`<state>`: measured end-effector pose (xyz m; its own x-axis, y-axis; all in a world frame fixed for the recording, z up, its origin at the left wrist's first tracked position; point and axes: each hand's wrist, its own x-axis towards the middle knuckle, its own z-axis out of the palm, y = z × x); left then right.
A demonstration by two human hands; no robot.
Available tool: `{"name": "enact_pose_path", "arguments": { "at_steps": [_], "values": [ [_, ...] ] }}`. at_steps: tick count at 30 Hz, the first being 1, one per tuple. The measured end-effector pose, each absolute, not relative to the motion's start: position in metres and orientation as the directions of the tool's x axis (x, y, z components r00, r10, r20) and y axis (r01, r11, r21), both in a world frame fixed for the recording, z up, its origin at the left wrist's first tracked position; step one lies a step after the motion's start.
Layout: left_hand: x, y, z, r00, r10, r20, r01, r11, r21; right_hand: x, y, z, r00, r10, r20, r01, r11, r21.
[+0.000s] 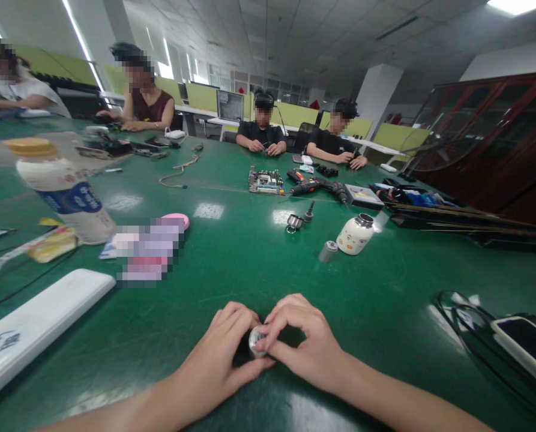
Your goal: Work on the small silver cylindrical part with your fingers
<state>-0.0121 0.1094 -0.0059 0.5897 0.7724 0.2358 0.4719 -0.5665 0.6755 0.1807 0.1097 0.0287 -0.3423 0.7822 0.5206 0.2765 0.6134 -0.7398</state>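
Note:
My left hand (222, 348) is curled round a small round silver piece (252, 343) low over the green table. The thumb and fingers of my right hand (310, 342) pinch at the face of the same piece, which they partly cover; its exact kind I cannot make out. Beyond my hands stands a small grey cylinder (328, 252), close to a cream bottle (355, 234) with a printed pattern and an uncapped metal neck. A metal cap with a ring (294, 223) lies further off, beside a small dark part (310, 212).
On the left are a white power bank (42, 330), a drink bottle with a yellow cap (69, 192) and a pink-edged item (179, 221). A circuit board (266, 180) and a power drill (310, 185) lie ahead. Cables and a phone (529, 342) are at right. Several people sit around the table.

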Motion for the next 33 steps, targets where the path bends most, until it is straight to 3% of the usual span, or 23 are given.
{"name": "enact_pose_path", "arguments": {
  "at_steps": [5, 12, 20, 28, 33],
  "values": [
    [-0.012, 0.109, -0.005, 0.596, 0.765, 0.243, 0.459, -0.573, 0.679, 0.183, 0.107, 0.037, -0.258, 0.806, 0.532, 0.354, 0.591, -0.725],
    [-0.011, 0.110, -0.004, 0.598, 0.759, 0.259, 0.447, -0.583, 0.678, 0.182, 0.107, 0.031, -0.442, 0.744, 0.502, 0.275, 0.644, -0.713],
    [-0.012, 0.110, -0.002, 0.587, 0.780, 0.217, 0.483, -0.552, 0.680, 0.193, 0.120, 0.039, -0.262, 0.799, 0.541, 0.286, 0.599, -0.748],
    [-0.011, 0.110, 0.002, 0.584, 0.792, 0.179, 0.508, -0.528, 0.680, 0.216, 0.156, 0.000, -0.282, 0.908, 0.309, 0.475, 0.412, -0.778],
    [-0.011, 0.109, 0.000, 0.586, 0.786, 0.195, 0.502, -0.542, 0.674, 0.205, 0.138, 0.020, -0.224, 0.903, 0.366, 0.328, 0.423, -0.845]
  ]
}}
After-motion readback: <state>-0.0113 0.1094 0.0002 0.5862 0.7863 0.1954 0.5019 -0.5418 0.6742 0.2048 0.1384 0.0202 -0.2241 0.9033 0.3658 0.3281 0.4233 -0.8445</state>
